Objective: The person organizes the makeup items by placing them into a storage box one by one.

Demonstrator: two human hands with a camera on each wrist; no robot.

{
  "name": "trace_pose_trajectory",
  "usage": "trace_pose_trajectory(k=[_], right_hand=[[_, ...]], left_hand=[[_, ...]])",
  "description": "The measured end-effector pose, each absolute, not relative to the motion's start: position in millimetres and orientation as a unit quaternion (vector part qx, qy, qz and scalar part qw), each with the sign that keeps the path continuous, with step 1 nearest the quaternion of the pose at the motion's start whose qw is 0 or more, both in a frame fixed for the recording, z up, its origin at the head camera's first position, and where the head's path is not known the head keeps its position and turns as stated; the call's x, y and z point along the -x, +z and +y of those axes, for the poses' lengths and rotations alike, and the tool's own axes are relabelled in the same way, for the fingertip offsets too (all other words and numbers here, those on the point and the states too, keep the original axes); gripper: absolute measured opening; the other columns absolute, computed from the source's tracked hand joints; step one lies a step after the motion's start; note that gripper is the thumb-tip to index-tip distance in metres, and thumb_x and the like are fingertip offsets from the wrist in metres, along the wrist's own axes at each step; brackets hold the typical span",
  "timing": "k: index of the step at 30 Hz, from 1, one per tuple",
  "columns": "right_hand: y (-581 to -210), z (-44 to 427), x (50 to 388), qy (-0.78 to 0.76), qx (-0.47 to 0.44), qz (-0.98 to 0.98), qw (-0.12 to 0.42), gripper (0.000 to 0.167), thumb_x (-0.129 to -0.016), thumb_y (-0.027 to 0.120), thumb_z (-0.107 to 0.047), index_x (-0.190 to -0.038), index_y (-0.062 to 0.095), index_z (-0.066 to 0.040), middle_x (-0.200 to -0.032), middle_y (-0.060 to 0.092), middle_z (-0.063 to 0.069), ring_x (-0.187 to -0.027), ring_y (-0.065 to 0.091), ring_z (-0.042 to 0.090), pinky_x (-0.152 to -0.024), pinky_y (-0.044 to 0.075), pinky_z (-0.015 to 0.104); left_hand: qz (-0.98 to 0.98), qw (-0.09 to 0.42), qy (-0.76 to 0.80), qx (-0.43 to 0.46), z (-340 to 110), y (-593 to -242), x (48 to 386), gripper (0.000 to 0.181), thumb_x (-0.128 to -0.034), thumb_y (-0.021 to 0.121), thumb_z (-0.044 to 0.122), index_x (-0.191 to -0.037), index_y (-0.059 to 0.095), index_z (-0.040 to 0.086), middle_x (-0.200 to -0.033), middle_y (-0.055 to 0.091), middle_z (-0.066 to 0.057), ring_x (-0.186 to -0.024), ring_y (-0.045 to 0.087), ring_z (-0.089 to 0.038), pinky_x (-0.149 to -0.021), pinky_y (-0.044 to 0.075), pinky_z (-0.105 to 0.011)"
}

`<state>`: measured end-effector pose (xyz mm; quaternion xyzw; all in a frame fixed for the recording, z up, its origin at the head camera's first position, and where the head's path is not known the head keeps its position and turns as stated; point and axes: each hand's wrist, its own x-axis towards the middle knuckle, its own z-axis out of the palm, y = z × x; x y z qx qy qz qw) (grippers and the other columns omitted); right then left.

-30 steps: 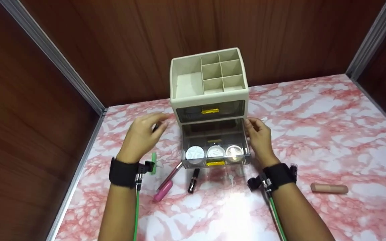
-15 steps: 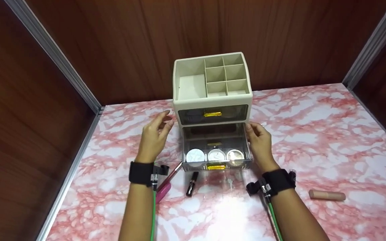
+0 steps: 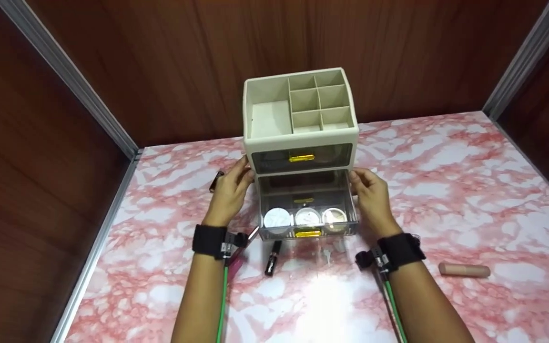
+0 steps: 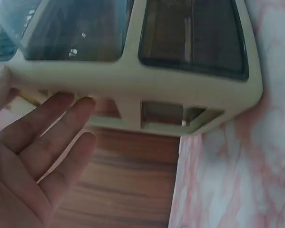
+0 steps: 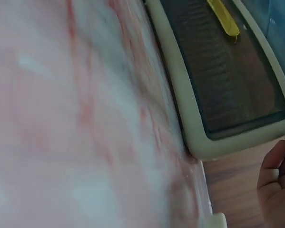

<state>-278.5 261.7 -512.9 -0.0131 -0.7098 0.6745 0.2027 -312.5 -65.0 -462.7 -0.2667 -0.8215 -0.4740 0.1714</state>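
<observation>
The cream organizer (image 3: 298,139) stands upright with a transparent lower drawer (image 3: 274,232) pulled out. Inside it lie three round compacts (image 3: 277,219). At the organizer's left side is my left hand (image 3: 229,195), thumb close to the front edge. In the left wrist view, the left hand (image 4: 37,161) has its fingers loosely extended beside the frame (image 4: 128,90). My right hand (image 3: 372,197) holds the right side, its fingertips partly hidden. The right wrist view shows the right hand (image 5: 280,183) with bent fingers against the organizer's edge (image 5: 192,109).
A black tube (image 3: 272,259) lies before the drawer, with a pink item (image 3: 235,269) partly behind my left wrist. A small dark item (image 3: 216,181) lies left of the organizer. A beige tube (image 3: 464,270) is at the right. Wood panels enclose the back and sides.
My left hand has moved right to the organizer's side, uncovering the small dark item. The green item seen earlier is now out of sight. My right hand has stayed at the right side.
</observation>
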Motion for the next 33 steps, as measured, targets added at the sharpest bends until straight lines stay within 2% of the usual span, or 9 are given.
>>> trace_pose_trajectory(k=[5, 10, 12, 17, 21, 25, 27, 29, 33], right_hand=[[-498.9, 283.0, 274.6, 0.624, 0.007, -0.757, 0.194, 0.036, -0.095, 0.062, -0.033, -0.114, 0.067, -0.003, -0.097, 0.064, 0.016, -0.081, 0.056, 0.021, -0.073, 0.049, 0.033], [-493.2, 309.4, 271.8, 0.486, 0.024, -0.828, 0.278, 0.034, -0.097, 0.062, -0.032, -0.121, 0.067, -0.009, -0.111, 0.067, 0.008, -0.089, 0.06, 0.021, -0.072, 0.051, 0.033], [-497.1, 316.1, 271.3, 0.445, 0.038, -0.848, 0.285, 0.035, -0.097, 0.062, -0.029, -0.125, 0.065, -0.009, -0.116, 0.066, 0.01, -0.096, 0.059, 0.025, -0.078, 0.049, 0.038], [-510.9, 321.8, 270.8, 0.372, 0.043, -0.901, 0.217, 0.05, -0.094, 0.064, -0.029, -0.135, 0.054, -0.003, -0.13, 0.055, 0.023, -0.115, 0.051, 0.042, -0.096, 0.039, 0.055], [-513.8, 323.3, 267.3, 0.329, 0.042, -0.932, 0.146, 0.065, -0.091, 0.068, -0.035, -0.141, 0.046, -0.001, -0.135, 0.047, 0.031, -0.121, 0.042, 0.052, -0.101, 0.032, 0.061], [-512.3, 325.8, 264.7, 0.293, 0.018, -0.953, 0.076, 0.073, -0.09, 0.069, -0.032, -0.148, 0.036, -0.002, -0.142, 0.037, 0.033, -0.125, 0.033, 0.057, -0.103, 0.026, 0.064], [-512.5, 327.0, 265.0, 0.282, -0.009, -0.958, 0.054, 0.073, -0.089, 0.07, -0.026, -0.148, 0.035, -0.002, -0.145, 0.034, 0.032, -0.127, 0.031, 0.058, -0.104, 0.025, 0.064], [-512.7, 326.7, 266.0, 0.273, -0.042, -0.96, 0.052, 0.067, -0.086, 0.071, -0.019, -0.144, 0.043, -0.001, -0.141, 0.041, 0.03, -0.124, 0.037, 0.056, -0.103, 0.029, 0.062], [-514.3, 325.6, 269.0, 0.254, -0.077, -0.96, 0.084, 0.044, -0.082, 0.073, -0.011, -0.122, 0.06, 0.0, -0.118, 0.06, 0.025, -0.107, 0.054, 0.048, -0.092, 0.041, 0.057]], left_hand=[[-0.821, 0.187, -0.47, 0.265, -60.9, -464.1, 314.4, 0.048, -0.1011, 0.052, 0.03, -0.144, 0.047, 0.01, -0.116, 0.068, -0.013, -0.093, 0.067, -0.017, -0.087, 0.051, -0.033], [-0.827, 0.187, -0.461, 0.262, -62.3, -462.9, 313.5, 0.047, -0.1012, 0.051, 0.03, -0.144, 0.048, 0.011, -0.12, 0.066, -0.011, -0.092, 0.067, -0.018, -0.087, 0.051, -0.034], [-0.828, 0.185, -0.46, 0.262, -63.8, -461.7, 313.4, 0.048, -0.1012, 0.051, 0.031, -0.145, 0.047, 0.012, -0.127, 0.062, -0.01, -0.093, 0.067, -0.019, -0.089, 0.05, -0.034], [-0.833, 0.182, -0.455, 0.257, -66.9, -460.1, 312.8, 0.05, -0.1012, 0.05, 0.035, -0.145, 0.046, 0.012, -0.141, 0.05, -0.008, -0.11, 0.062, -0.021, -0.101, 0.042, -0.032], [-0.836, 0.177, -0.453, 0.257, -66.1, -459.9, 311.9, 0.049, -0.1017, 0.049, 0.035, -0.145, 0.046, 0.012, -0.142, 0.049, -0.008, -0.121, 0.054, -0.02, -0.104, 0.038, -0.032], [-0.836, 0.178, -0.454, 0.252, -64.2, -460.0, 310.7, 0.049, -0.1016, 0.049, 0.034, -0.145, 0.046, 0.012, -0.141, 0.05, -0.009, -0.123, 0.052, -0.021, -0.105, 0.037, -0.032], [-0.837, 0.18, -0.453, 0.249, -63.3, -460.0, 310.0, 0.049, -0.1016, 0.049, 0.035, -0.145, 0.046, 0.012, -0.141, 0.05, -0.009, -0.124, 0.052, -0.021, -0.106, 0.036, -0.033], [-0.837, 0.181, -0.454, 0.246, -62.2, -460.0, 309.5, 0.049, -0.1016, 0.049, 0.036, -0.145, 0.046, 0.013, -0.14, 0.05, -0.009, -0.123, 0.053, -0.021, -0.106, 0.036, -0.033], [-0.835, 0.174, -0.465, 0.238, -60.6, -462.4, 309.3, 0.05, -0.1016, 0.047, 0.038, -0.146, 0.045, 0.015, -0.139, 0.052, -0.009, -0.12, 0.056, -0.021, -0.105, 0.038, -0.034]])
